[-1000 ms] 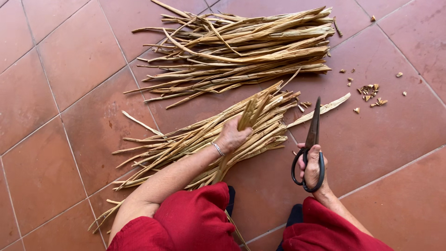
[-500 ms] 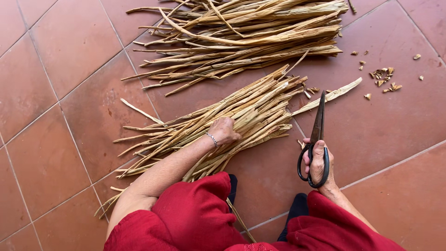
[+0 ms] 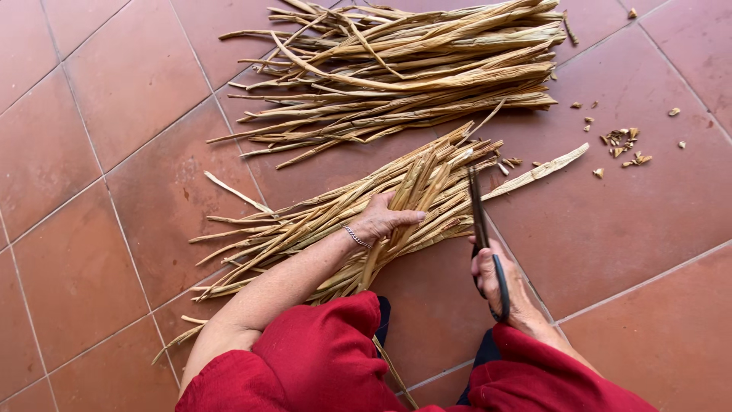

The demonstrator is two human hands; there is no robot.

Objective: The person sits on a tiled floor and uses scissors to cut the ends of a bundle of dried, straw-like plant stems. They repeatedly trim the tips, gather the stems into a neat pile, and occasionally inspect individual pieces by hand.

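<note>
On the red tiled floor (image 3: 114, 152), the left hand (image 3: 381, 221) presses flat, fingers together, on the near bundle of dry tan stalks (image 3: 305, 229), while the right hand (image 3: 499, 278) grips black-handled scissors (image 3: 480, 221).

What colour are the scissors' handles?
Black, seen in the head view: the scissors are gripped in the right hand beside the straw-coloured stalks.
</note>
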